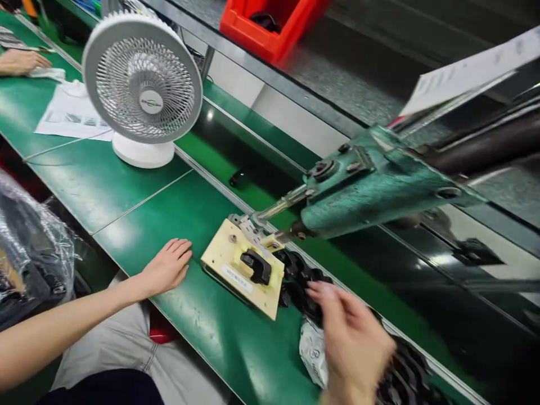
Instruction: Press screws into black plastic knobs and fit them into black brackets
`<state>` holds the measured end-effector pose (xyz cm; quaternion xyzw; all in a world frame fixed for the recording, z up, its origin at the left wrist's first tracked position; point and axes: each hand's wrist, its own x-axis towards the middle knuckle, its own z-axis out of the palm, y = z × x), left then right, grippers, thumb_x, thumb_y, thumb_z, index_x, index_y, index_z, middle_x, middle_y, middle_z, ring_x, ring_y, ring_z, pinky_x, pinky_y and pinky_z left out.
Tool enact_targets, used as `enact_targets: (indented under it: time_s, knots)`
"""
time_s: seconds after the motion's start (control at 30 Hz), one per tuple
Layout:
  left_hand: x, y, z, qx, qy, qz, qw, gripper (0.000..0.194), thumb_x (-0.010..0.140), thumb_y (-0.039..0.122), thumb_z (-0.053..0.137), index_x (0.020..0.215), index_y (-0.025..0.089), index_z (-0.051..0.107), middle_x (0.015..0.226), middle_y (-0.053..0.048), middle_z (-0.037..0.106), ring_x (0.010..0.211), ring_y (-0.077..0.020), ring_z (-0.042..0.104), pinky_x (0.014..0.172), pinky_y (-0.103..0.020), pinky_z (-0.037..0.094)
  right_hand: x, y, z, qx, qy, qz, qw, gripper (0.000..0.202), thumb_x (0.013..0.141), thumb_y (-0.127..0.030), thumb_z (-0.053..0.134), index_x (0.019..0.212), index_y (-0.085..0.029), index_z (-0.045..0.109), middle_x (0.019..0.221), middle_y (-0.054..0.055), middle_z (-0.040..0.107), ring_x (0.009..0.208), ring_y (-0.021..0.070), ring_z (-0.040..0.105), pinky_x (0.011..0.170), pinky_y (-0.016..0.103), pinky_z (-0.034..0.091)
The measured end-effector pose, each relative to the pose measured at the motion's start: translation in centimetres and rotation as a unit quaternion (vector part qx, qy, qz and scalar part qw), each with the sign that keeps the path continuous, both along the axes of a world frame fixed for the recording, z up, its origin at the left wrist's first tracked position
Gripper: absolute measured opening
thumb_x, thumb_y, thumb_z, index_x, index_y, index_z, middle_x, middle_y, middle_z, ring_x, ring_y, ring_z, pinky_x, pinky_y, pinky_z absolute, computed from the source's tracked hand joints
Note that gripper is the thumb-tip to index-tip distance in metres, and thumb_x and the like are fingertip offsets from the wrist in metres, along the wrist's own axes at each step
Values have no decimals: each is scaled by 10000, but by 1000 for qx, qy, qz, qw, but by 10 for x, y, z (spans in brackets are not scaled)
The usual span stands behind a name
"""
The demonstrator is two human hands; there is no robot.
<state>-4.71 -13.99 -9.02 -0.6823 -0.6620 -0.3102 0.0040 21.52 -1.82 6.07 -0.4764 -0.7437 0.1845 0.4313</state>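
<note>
My left hand (169,265) lies flat on the green bench, fingers stretched out, with nothing in it. Just right of it is a cream-coloured fixture plate (223,253) bearing a white label. A small black plastic part (256,266) sits in the plate's middle. My right hand (354,337) is over a row of black curved parts (301,275) beside the plate. Motion blurs its bent fingers, and I cannot make out whether they grip one of these parts. A green press head (379,185) reaches in above the plate, its rods meeting a metal clamp bracket at the back edge.
A white fan (143,84) stands at the back left, beside printed sheets (71,109). Another person's hand (21,62) rests at far left. A red bin (270,28) is on the shelf above. A white printed bag (313,351) lies near my right wrist. Plastic-wrapped goods (34,247) are at left.
</note>
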Motion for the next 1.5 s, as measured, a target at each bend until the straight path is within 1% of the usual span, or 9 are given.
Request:
enact_targets:
  time_s: [0.27, 0.5, 0.7, 0.77, 0.93, 1.0, 1.2, 1.3, 1.5]
  knots:
    - [0, -3, -1, 27, 46, 7, 999, 278, 860, 167, 445, 1076, 99, 607, 1244, -177, 590, 1182, -295, 528, 1020, -485, 442, -20, 23, -56, 27, -270, 143, 952, 419, 807, -370, 614, 1161, -147, 614, 1154, 144, 657, 1102, 302, 613, 979, 501, 489]
    - [-4, 6, -4, 36, -45, 3, 998, 251, 851, 161, 463, 1029, 134, 638, 1191, -149, 633, 1150, -296, 554, 1006, -505, 452, -15, 26, -28, 55, -231, 163, 958, 489, 741, -346, 720, 1179, -155, 612, 1155, 133, 659, 1079, 305, 625, 955, 473, 521]
    - [8, -11, 8, -7, -299, 21, 954, 201, 852, 247, 512, 967, 185, 666, 1051, -119, 694, 1039, -275, 630, 969, -484, 473, -4, -33, -19, 75, -96, 182, 976, 489, 805, -418, 693, 1225, -196, 580, 1152, 107, 660, 1056, 264, 642, 944, 425, 546]
    - [26, -30, 20, -48, -424, 30, 904, 207, 873, 284, 515, 993, 182, 650, 1002, -110, 706, 970, -246, 661, 908, -425, 513, 0, -63, -30, 69, -62, 164, 982, 480, 820, -404, 685, 1234, -193, 567, 1146, 113, 658, 1055, 258, 641, 936, 416, 555]
    - [71, -65, 65, -221, -791, 15, 570, 400, 804, 367, 627, 1152, 173, 590, 1022, -102, 701, 983, -251, 664, 928, -429, 507, -3, -123, -68, 82, -8, 160, 984, 454, 846, -299, 674, 1252, -157, 528, 1092, 132, 665, 1025, 243, 647, 883, 402, 587]
    - [71, -67, 80, -277, -818, 24, 503, 464, 776, 365, 652, 1188, 165, 576, 1005, -110, 700, 947, -249, 668, 884, -417, 525, -4, -136, -82, 115, -10, 177, 977, 455, 842, -245, 680, 1251, -125, 518, 1079, 146, 668, 1050, 248, 637, 870, 403, 596]
    - [26, -69, 96, -140, -744, 136, 639, 353, 763, 216, 661, 1111, 164, 622, 578, 29, 584, 497, -81, 533, 506, -187, 447, 0, -148, -106, 184, -2, 142, 973, 471, 794, -152, 718, 1219, -84, 528, 1064, 155, 672, 1101, 256, 616, 796, 373, 632]
    - [23, -71, 95, -129, -708, 125, 683, 327, 772, 253, 655, 1089, 187, 610, 761, -25, 678, 691, -138, 637, 638, -245, 512, -1, -149, -109, 203, 9, 145, 968, 431, 782, -142, 727, 1166, -66, 547, 1027, 155, 684, 1112, 248, 612, 811, 354, 631]
    - [50, -73, 89, -319, -726, 35, 609, 502, 804, 398, 627, 1252, 193, 532, 918, -88, 697, 807, -207, 647, 734, -361, 517, -11, -149, -107, 217, 8, 150, 965, 316, 797, -122, 704, 1081, -83, 572, 994, 140, 698, 1123, 243, 612, 830, 344, 630]
